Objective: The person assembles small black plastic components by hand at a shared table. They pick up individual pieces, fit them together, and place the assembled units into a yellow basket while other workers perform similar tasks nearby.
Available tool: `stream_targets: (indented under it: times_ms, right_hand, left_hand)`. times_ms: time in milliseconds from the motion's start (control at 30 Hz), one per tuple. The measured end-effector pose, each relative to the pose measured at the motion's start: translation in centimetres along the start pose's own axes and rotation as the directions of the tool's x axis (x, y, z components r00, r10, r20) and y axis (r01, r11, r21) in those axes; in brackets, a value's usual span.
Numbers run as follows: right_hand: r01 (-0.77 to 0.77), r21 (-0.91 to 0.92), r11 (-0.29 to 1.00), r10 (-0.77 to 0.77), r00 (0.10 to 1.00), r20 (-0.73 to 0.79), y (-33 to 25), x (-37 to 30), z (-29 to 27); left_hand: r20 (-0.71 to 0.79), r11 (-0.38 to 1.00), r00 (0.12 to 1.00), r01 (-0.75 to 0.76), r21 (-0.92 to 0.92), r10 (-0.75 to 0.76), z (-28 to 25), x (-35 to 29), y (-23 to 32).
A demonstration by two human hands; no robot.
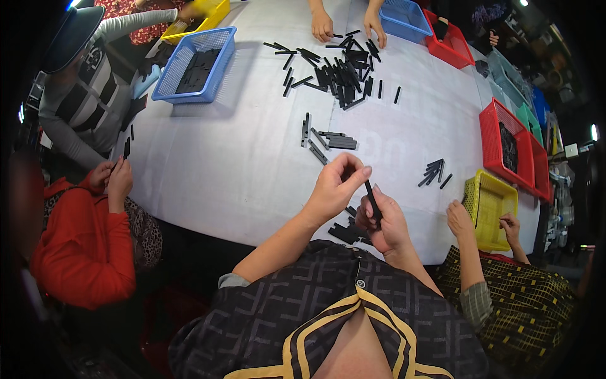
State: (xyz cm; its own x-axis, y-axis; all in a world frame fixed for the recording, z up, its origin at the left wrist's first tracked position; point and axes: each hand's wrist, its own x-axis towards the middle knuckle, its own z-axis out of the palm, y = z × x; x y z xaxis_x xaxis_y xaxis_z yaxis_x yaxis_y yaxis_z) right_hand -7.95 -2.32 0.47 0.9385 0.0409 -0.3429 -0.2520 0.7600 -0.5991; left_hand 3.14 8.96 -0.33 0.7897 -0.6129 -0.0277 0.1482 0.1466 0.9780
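Note:
In front of my chest I hold a slim black bar (372,199), tilted, with both hands. My right hand (390,226) is wrapped round its lower part. The fingers of my left hand (333,191) are pinched at its upper end. Just beyond my left hand lie several dark grey bars (341,143), some side by side. More black pieces (344,234) lie by the table edge, partly hidden under my hands. A large loose heap of black bars (344,76) is spread farther off on the white table (252,151).
A blue basket (163,88) with black pieces stands far left. Red baskets (489,136) and a yellow basket (505,189) stand at right, near a small pile of bars (432,172). Co-workers' hands are at the far side (322,26), the left (118,183) and the right (459,218).

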Motion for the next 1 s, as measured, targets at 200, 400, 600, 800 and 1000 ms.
stream_targets:
  times_ms: [200,400,600,800,1000]
  right_hand:
    - [0.090,-0.070,0.993,-0.107,0.948,-0.301,2.5,0.6,2.2]
    - [-0.203,0.150,0.968,0.212,0.976,-0.050,1.7,0.2,0.9]
    - [-0.156,0.273,0.949,0.288,0.780,-0.555,1.7,1.2,5.3]
    - [-0.299,0.270,0.916,0.330,0.941,-0.078,1.6,0.6,1.6]
    - [-0.250,0.413,0.876,0.259,0.965,0.034,0.7,0.6,1.3]
  left_hand:
    - [0.090,0.569,0.615,-0.768,0.294,0.783,4.7,0.3,4.4]
    - [0.184,0.340,0.440,-0.849,0.404,0.879,3.1,4.5,3.1]
    - [0.353,0.238,0.322,-0.935,0.261,0.878,3.5,1.4,2.5]
    - [-0.134,0.551,0.605,-0.583,0.597,0.785,-2.0,5.1,-0.3]
    - [0.322,0.984,0.947,0.073,-0.163,-0.017,-2.9,1.2,0.0]
